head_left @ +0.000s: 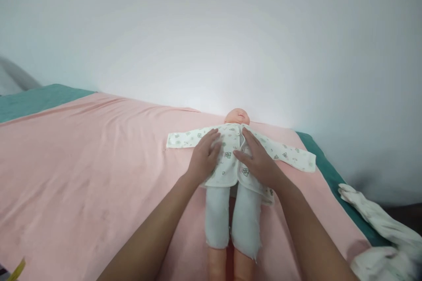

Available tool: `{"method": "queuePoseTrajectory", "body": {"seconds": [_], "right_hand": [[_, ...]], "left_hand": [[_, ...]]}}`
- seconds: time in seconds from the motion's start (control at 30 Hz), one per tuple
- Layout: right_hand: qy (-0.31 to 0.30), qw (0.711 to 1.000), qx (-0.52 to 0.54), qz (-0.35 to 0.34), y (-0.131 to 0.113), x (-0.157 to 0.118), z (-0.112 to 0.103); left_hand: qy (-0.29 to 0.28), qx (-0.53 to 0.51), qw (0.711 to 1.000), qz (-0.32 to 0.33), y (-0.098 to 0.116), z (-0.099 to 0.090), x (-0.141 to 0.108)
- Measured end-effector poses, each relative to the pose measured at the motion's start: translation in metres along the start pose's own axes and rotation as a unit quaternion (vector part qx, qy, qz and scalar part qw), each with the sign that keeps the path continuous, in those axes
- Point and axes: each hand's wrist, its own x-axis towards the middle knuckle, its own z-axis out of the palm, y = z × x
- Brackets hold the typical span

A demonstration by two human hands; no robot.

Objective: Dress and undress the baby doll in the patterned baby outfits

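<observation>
A baby doll [238,115] lies on its back, its head toward the wall. It wears a white baby jacket [227,175] with small printed figures, sleeves spread out to both sides. The front edges meet near the middle of the chest, where a thin white tie [243,142] shows. White cloth leggings [217,219] cover the doll's upper legs; the lower legs are bare. My left hand [206,156] rests flat on the jacket's left side, fingers extended. On the other half of the jacket lies my right hand [259,160], fingers stretched toward the collar and thumb apart.
A pink sheet [99,184] with soft wrinkles lies under the doll. Green cloth [39,102] shows at both far sides. Crumpled white clothing [385,224] lies at the right edge. The pale wall [211,30] stands close behind the doll's head. A yellow strip [17,270] pokes in at lower left.
</observation>
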Motion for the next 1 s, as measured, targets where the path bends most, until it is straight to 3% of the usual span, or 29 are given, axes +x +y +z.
{"method": "queuePoseTrajectory", "body": {"seconds": [0.17,0.4,0.53,0.67,0.83,1.0], "right_hand": [[0.015,0.996,-0.076,-0.048,-0.009,-0.019,0.01],[0.016,0.996,-0.064,-0.062,-0.005,-0.074,0.02],[0.027,0.996,-0.054,-0.068,-0.002,-0.089,0.028],[0.09,0.992,-0.056,-0.064,-0.006,-0.087,0.035],[0.19,0.977,-0.056,-0.081,-0.009,-0.084,0.038],[0.253,0.962,-0.039,-0.097,-0.009,-0.085,0.035]], "left_hand": [[-0.094,-0.035,0.992,0.074,0.022,-0.001,-0.023],[-0.218,0.007,0.975,0.032,0.035,-0.022,-0.051],[-0.271,0.019,0.962,0.032,0.042,-0.029,-0.063],[-0.225,0.035,0.973,0.05,0.042,-0.022,-0.067],[-0.079,0.096,0.989,0.076,0.041,-0.009,-0.067],[0.004,0.081,0.996,0.023,0.038,-0.008,-0.067]]}}
